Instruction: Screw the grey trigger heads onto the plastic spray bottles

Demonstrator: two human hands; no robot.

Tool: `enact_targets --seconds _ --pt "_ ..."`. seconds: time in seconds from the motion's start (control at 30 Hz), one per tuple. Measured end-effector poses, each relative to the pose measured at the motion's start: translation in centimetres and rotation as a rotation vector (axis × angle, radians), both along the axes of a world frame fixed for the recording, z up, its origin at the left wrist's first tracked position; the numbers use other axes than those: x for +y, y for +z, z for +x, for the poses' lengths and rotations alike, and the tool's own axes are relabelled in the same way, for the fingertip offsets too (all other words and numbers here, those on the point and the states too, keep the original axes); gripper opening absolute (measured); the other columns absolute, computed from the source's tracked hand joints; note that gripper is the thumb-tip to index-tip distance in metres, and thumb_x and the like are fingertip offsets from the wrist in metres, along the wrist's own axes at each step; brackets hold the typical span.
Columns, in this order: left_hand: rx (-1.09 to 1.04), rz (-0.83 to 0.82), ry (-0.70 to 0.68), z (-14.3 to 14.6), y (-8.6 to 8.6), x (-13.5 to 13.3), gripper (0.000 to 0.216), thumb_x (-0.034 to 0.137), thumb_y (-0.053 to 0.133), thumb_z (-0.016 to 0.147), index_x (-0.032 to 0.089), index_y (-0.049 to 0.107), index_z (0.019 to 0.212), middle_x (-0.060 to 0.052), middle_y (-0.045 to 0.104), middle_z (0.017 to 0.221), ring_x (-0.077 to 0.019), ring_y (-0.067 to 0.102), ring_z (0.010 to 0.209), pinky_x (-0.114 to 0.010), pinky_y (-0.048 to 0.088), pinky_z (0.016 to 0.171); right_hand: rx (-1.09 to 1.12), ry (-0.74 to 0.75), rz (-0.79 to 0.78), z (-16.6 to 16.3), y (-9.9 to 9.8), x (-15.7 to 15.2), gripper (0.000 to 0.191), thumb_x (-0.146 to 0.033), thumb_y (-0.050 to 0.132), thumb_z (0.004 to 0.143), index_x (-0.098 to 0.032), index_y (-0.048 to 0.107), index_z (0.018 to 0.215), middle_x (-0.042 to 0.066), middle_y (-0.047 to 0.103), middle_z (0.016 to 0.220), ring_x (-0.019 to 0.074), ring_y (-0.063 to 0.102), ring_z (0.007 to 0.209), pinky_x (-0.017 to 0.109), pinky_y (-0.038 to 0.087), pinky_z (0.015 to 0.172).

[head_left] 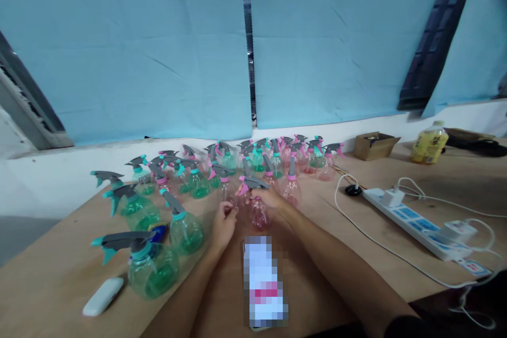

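My right hand (269, 198) is closed around the neck of a pink spray bottle (260, 217), just under its grey and pink trigger head. The bottle stands about upright, with a little liquid low inside. To its left is my left hand (225, 224), fingers curled together; whether anything small sits in them is hidden. Just behind that hand is another pink spray bottle (225, 189) with a grey head. Two more pink ones, a right-hand bottle (291, 190) and one partly hidden by my right hand, stand close behind.
Several green and pink spray bottles (198, 184) crowd the table's back and left. A phone (264, 280) lies in front of me, a white case (103, 297) at left. To the right are a power strip (412, 224), cables, a cardboard box (374, 148) and a yellow drink bottle (429, 143).
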State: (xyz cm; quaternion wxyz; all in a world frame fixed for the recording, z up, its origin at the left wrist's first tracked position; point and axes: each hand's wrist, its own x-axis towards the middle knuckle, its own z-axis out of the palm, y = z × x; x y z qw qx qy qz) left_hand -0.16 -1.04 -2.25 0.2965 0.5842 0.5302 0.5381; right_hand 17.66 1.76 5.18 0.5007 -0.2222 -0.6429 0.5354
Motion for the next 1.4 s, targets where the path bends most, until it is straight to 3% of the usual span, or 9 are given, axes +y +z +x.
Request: enact_targets --seconds 0.13,0.3,0.57,0.77,1.0,1.13,1.23,1.3,1.4 --pt "0.155 -0.017 -0.148 0.7 1.1 -1.0 0.014 0.033 0.056 0.082 0.019 0.059 0.08 0.002 0.062 0.069 -0.0138 0.058 0.062 -0.025 0.045 0.063 0.007 0.0 0.001 -0.1 -0.2 0.0 0.025 -0.017 0.051 0.06 -0.018 0.069 0.077 0.0 0.064 0.063 0.0137 0.058 0.056 0.024 0.041 0.055" --pt "0.163 -0.008 -0.16 0.9 1.5 -1.4 0.017 0.034 0.055 0.083 0.019 0.061 0.081 0.0 0.065 0.074 -0.0159 0.06 0.069 -0.027 0.046 0.068 0.037 -0.033 -0.019 -0.3 -0.5 0.0 0.02 -0.019 0.052 0.062 -0.018 0.068 0.074 0.001 0.065 0.068 0.0135 0.059 0.059 0.025 0.045 0.059" --pt "0.214 0.171 -0.065 2.0 2.6 -3.9 0.041 0.042 0.06 0.086 0.024 0.055 0.122 -0.008 0.061 0.119 -0.0238 0.057 0.112 -0.039 0.042 0.099 0.027 -0.258 0.078 -1.7 -1.8 -0.2 0.027 -0.024 0.06 0.073 -0.022 0.067 0.099 -0.001 0.064 0.08 0.0148 0.059 0.073 0.029 0.049 0.073" --pt "0.478 0.174 0.001 1.4 3.3 -5.3 0.07 0.043 0.071 0.075 0.021 0.044 0.136 -0.013 0.055 0.122 -0.0331 0.05 0.12 -0.05 0.039 0.101 0.024 -0.242 0.245 -3.6 -1.6 -2.3 0.037 -0.024 0.063 0.078 -0.027 0.055 0.114 0.0 0.059 0.098 0.017 0.056 0.092 0.032 0.044 0.091" --pt "0.53 0.14 0.053 -0.7 3.3 -6.7 0.066 0.049 0.063 0.081 0.019 0.039 0.135 -0.014 0.053 0.127 -0.0317 0.052 0.122 -0.049 0.043 0.101 0.007 -0.133 0.382 -3.3 0.5 -3.3 0.049 -0.041 0.061 0.087 -0.029 0.043 0.131 0.006 0.052 0.121 0.0206 0.052 0.109 0.035 0.042 0.095" --pt "0.567 0.09 0.095 -1.9 3.4 -7.4 0.072 0.052 0.062 0.081 0.017 0.033 0.137 -0.016 0.052 0.13 -0.0332 0.055 0.122 -0.048 0.045 0.099 -0.063 -0.339 0.44 -3.8 2.6 -1.6 0.028 -0.038 0.038 0.099 -0.026 0.062 0.107 0.005 0.058 0.115 0.0193 0.051 0.115 0.036 0.036 0.104" --pt "0.658 0.07 0.12 -2.5 3.3 -8.0 0.071 0.055 0.059 0.083 0.016 0.033 0.136 -0.018 0.054 0.128 -0.0336 0.063 0.111 -0.045 0.051 0.091 -0.233 -0.516 0.521 -5.0 4.3 0.3 0.015 -0.032 0.054 0.09 -0.022 0.065 0.087 0.005 0.062 0.105 0.0207 0.053 0.113 0.036 0.036 0.103" --pt "0.762 0.077 0.152 -2.8 3.1 -8.3 0.068 0.057 0.056 0.084 0.014 0.038 0.134 -0.021 0.055 0.128 -0.0355 0.064 0.109 -0.045 0.052 0.089 -0.301 -0.587 0.559 -5.9 5.4 1.5 0.01 -0.025 0.055 0.088 -0.021 0.064 0.091 0.005 0.064 0.104 0.0206 0.056 0.109 0.036 0.039 0.101" --pt "0.897 0.103 0.157 -2.7 2.8 -8.7 0.064 0.058 0.051 0.087 0.012 0.045 0.131 -0.023 0.055 0.13 -0.0365 0.064 0.109 -0.045 0.054 0.086 -0.394 -0.64 0.586 -7.1 6.4 2.7 0.026 -0.023 0.054 0.086 -0.02 0.057 0.112 0.008 0.064 0.111 0.022 0.058 0.108 0.036 0.042 0.098"
